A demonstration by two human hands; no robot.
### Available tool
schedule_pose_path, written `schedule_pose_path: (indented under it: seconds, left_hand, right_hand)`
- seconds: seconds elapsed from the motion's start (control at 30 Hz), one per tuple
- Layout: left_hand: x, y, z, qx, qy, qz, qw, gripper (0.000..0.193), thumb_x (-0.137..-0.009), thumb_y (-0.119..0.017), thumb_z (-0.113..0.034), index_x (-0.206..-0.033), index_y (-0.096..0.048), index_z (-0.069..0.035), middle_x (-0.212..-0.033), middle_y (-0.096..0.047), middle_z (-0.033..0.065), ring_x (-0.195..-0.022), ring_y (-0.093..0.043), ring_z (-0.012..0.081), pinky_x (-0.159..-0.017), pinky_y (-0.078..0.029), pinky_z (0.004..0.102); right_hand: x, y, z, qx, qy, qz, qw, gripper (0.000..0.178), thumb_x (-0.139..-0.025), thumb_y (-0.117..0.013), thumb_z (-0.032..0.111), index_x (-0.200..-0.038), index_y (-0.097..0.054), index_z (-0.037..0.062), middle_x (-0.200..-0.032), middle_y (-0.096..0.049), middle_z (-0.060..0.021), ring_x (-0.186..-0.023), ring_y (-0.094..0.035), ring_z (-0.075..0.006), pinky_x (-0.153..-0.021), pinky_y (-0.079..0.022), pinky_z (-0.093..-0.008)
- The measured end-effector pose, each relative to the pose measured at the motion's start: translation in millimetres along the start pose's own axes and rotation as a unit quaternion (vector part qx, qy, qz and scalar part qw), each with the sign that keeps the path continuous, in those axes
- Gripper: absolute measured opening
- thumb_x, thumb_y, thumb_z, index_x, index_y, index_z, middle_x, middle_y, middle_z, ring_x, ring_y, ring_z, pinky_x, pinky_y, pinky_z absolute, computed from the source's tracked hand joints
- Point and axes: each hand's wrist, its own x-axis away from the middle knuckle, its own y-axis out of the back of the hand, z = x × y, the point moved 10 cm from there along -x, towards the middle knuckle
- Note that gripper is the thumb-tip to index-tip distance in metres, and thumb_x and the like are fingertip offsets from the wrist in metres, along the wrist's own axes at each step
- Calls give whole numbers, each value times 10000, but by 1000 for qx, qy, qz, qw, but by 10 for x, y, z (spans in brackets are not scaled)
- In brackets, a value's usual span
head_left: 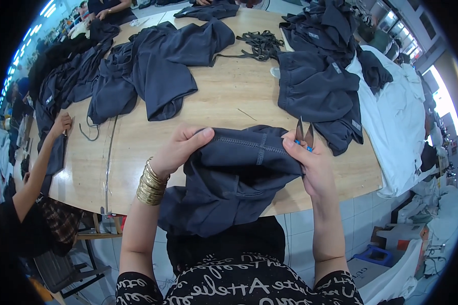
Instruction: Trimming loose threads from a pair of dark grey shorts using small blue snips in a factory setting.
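Between my two hands a dark grey garment [213,203] is stretched, its opening spread toward me and a zigzag-stitched hem with a crossing seam along the upper edge. My left hand [180,147], gold bangles at its wrist, pinches the left end of that hem under the thumb. At the right end, my right hand [313,160] grips the cloth with the thumb on top. The same hand also holds small thread snips [304,136], blades apart and pointing away from me, blue showing near the fingers. The garment's lower part hangs over the table's near edge.
Dark grey garments [158,66] lie across the wooden table [229,96], with a stack of dark shorts [310,81] at right beside white cloth [392,127]. Dark cords [259,46] lie at the back. A co-worker's hand [62,123] works at far left; another person stands behind.
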Motion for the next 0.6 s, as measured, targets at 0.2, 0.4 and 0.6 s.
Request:
schedule_pose_path:
  seconds: [0.2,0.4,0.6]
  left_hand:
    - [386,1580,-180,130,-175,-387,896,319,-927,-547,-211,-1147,-569,18,-1065,-607,97,-998,-540,133,-896,-395,256]
    - [906,847,227,-219,-81,-323,917,400,-819,-602,-80,-1207,-520,-26,-1194,-543,130,-1095,-521,266,-925,-419,342]
    - [611,-743,702,-604,-107,-90,784,418,-759,-696,-285,-1103,-576,-82,-1145,-569,89,-1076,-501,326,-890,-398,430]
  right_hand:
    - [70,265,181,100,83,-37,991,208,-907,-583,206,-904,-643,7,-791,-622,-11,-733,-557,-66,-704,-427,-211]
    - [158,943,-384,277,57,-175,943,250,-874,-623,206,-962,-642,-27,-859,-659,-59,-785,-601,-118,-750,-453,-251]
    - [-253,712,-1297,296,-3,-160,942,290,-802,-689,201,-1010,-645,3,-829,-652,-44,-747,-587,-107,-701,-460,-246]
